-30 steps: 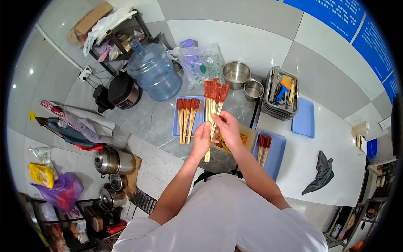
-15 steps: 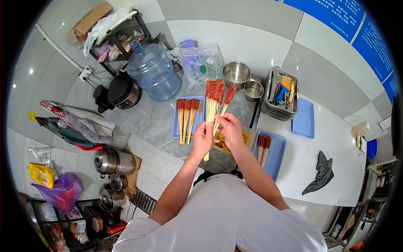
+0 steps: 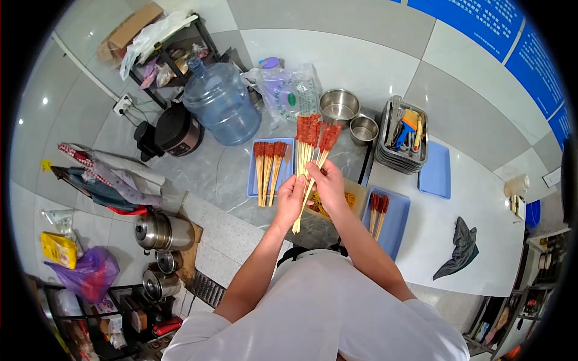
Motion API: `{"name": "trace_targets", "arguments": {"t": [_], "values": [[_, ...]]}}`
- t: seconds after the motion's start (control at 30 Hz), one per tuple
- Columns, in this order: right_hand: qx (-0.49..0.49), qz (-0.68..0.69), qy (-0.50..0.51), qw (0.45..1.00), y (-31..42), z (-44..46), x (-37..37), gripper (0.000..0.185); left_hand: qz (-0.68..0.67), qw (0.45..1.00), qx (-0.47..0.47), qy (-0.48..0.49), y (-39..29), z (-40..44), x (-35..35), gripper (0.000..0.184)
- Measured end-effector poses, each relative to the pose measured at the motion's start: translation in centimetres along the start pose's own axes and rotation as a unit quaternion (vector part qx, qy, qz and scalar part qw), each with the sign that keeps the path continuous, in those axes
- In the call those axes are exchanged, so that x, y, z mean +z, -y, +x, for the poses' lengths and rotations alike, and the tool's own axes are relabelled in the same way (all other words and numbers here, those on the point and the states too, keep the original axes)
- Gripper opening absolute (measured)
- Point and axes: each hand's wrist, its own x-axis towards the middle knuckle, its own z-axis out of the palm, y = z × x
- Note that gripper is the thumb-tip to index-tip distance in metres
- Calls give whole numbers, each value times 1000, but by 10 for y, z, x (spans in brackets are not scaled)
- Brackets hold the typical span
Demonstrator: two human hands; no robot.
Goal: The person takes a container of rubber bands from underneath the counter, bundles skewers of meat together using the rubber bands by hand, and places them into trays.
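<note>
My left hand [image 3: 290, 197] is closed around the bare sticks of a bundle of meat skewers [image 3: 307, 132], red meat ends pointing away from me. Beside it, my right hand [image 3: 329, 185] pinches a smaller group of meat skewers [image 3: 329, 138], slanted to the right and slightly blurred at the meat. The two sets of sticks cross near my fingers. To the left, a blue tray [image 3: 252, 183] bears several more skewers [image 3: 270, 162] in small groups. Under my right forearm, a box [image 3: 359, 191] of yellow rubber bands [image 3: 343, 201] is partly hidden.
Another blue tray [image 3: 396, 228] with skewers [image 3: 379, 207] lies on the right. Behind stand steel pots [image 3: 339, 106], stacked trays with utensils [image 3: 402, 150], a water jug [image 3: 223, 105] and a plastic bag [image 3: 289, 90]. A dark cloth [image 3: 459, 248] rests on the white table.
The right hand's group of skewers now looks fuller, and its sticks reach further down across the left hand's bundle. Both hands stay in nearly the same place.
</note>
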Motion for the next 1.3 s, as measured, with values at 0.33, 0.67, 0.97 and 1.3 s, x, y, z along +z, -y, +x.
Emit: {"name": "trace_targets", "arguments": {"t": [0.33, 0.67, 0.97, 1.3], "values": [[12, 16, -24, 1000, -2, 1, -7, 19, 32, 998, -5, -48, 12, 2, -2, 25], [6, -5, 2, 1000, 1, 3, -4, 19, 23, 999, 8, -21, -5, -1, 4, 16], [16, 30, 3, 999, -4, 4, -6, 16, -7, 1000, -1, -25, -2, -2, 6, 25], [11, 39, 11, 999, 12, 1, -1, 16, 1, 1000, 1, -3, -8, 0, 7, 29]]}}
